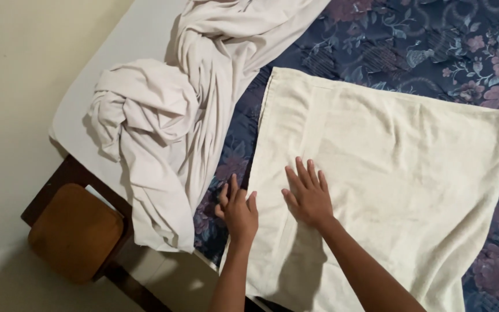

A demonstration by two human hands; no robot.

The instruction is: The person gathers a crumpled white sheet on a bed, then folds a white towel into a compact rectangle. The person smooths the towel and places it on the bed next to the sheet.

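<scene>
Both hands are laid flat on a cream towel (388,173) spread over a floral bedspread (434,40): the left hand (239,211) at its near edge, apparently empty, the right hand (308,193) splayed inward; a crumpled white sheet (163,121) is heaped alongside, a brown stool (73,231) seen below the bed corner

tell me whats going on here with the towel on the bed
A person leans over a bed, both hands flat and open on a cream towel spread over a dark floral bedspread. The right hand presses on the towel's surface; the left hand sits at its left edge, fingers reaching onto the bedspread. A crumpled white sheet lies bunched to the left, and a brown stool stands beside the bed.
</scene>
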